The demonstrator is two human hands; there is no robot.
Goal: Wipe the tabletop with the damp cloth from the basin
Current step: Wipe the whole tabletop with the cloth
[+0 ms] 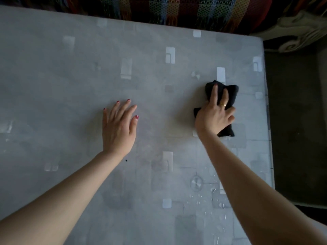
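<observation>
A bunched black cloth [230, 93] lies on the grey patterned tabletop [70, 76], towards its right side. My right hand [215, 115] rests on top of the cloth with the fingers spread over it, pressing it against the surface. Flat on the tabletop near the middle lies my left hand [119, 127], palm down and fingers straight, holding nothing. Water drops [214, 198] glisten on the tabletop near the front right. No basin is in view.
A striped, fringed fabric [177, 9] hangs along the table's far edge. Beyond the right edge is a dark floor [297, 121] and a pale carved piece of furniture [297, 30]. A small dark speck [126, 160] lies by my left wrist.
</observation>
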